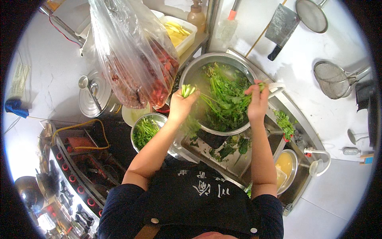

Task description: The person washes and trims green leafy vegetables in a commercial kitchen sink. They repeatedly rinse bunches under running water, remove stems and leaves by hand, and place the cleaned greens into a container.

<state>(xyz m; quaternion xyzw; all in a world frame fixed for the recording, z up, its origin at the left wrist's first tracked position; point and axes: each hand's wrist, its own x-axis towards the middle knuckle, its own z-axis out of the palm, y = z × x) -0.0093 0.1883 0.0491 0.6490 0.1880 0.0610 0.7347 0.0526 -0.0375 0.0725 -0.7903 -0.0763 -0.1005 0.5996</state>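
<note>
My left hand (182, 106) is closed around a bunch of leafy herb stems (188, 90), probably coriander. Its cut ends poke out above the fist, and blurred leaves hang below the wrist. Beside it stands a large steel basin (190, 70) of cloudy water, full of loose green herbs (222, 89). My right hand (257, 103) is over the basin's right rim and pinches a small green sprig (261, 86) between its fingers. A steel bowl (163, 120) with more herbs (144, 133) sits to the left, partly behind my left forearm.
A clear plastic bag of red meat (140, 71) hangs at the upper left, close to my left hand. Wet leaves (229, 149) lie in the steel sink (197, 149). White taps (277, 87) rise at the right, near a bowl of yellow liquid (286, 159). A cleaver (282, 24) hangs on the wall.
</note>
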